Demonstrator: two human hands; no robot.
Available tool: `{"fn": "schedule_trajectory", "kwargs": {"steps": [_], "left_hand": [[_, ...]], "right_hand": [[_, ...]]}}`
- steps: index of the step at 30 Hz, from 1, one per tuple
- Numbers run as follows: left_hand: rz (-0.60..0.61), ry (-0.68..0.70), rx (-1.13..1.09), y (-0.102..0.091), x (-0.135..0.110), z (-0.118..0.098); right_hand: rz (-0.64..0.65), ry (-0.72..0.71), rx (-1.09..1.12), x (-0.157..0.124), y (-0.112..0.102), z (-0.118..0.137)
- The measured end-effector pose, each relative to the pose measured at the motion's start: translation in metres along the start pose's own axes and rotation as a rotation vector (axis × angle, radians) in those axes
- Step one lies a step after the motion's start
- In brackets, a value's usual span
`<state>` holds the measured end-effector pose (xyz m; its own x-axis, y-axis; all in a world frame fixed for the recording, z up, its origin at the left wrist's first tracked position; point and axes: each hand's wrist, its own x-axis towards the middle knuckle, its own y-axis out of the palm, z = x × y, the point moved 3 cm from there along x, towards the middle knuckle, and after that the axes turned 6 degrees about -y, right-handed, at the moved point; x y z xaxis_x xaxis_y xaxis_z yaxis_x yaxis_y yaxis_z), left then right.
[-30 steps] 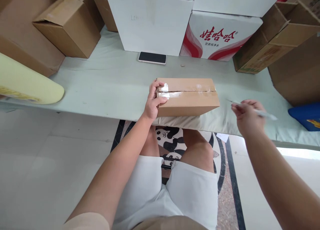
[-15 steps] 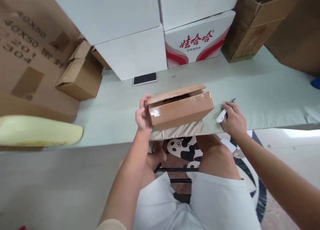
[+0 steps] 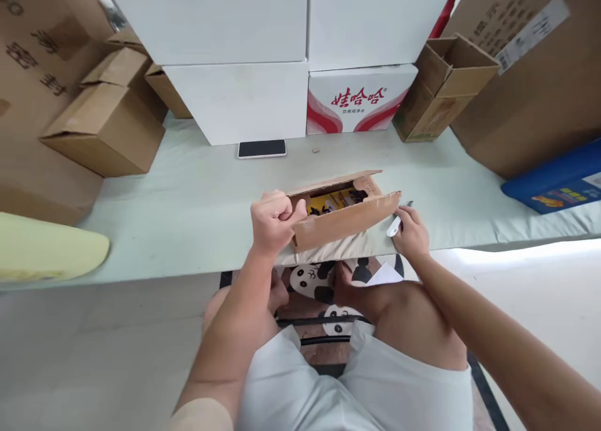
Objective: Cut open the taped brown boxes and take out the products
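A small brown cardboard box [image 3: 345, 221] lies at the table's front edge with its top flaps parted. Inside it, yellow packaging [image 3: 328, 201] with dark items shows in part. My left hand [image 3: 275, 221] is closed at the box's left end, thumb over the rim; the fingers' inner side is hidden. To the right of the box, my right hand [image 3: 412, 232] is closed around a white-handled utility knife [image 3: 394, 226], its blade pointing away from me. That hand rests low on the table, close to the box's right corner.
Behind the box lies a phone [image 3: 261, 149] by stacked white cartons [image 3: 235, 102]. Brown boxes [image 3: 113, 127] stand at left, and an open tall carton [image 3: 429, 99] at right. A blue package [image 3: 558, 181] and a pale yellow rounded object [image 3: 47, 246] flank the table.
The box's top has opened wider, exposing its contents. My left hand has moved from the box's side up onto its rim. My right hand with the knife is now nearer the box.
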<state>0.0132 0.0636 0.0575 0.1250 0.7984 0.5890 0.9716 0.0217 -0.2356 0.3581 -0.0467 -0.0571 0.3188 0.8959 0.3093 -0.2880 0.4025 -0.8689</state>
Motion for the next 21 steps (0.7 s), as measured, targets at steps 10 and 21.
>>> {"fn": "schedule_trajectory", "kwargs": {"steps": [10, 21], "left_hand": [[0.404, 0.140, 0.215, 0.011, -0.025, 0.000], [-0.219, 0.237, 0.048, 0.020, -0.042, 0.007]], "right_hand": [[0.027, 0.000, 0.011, -0.002, 0.001, -0.001], [-0.248, 0.038, 0.071, 0.047, -0.079, 0.043]]}}
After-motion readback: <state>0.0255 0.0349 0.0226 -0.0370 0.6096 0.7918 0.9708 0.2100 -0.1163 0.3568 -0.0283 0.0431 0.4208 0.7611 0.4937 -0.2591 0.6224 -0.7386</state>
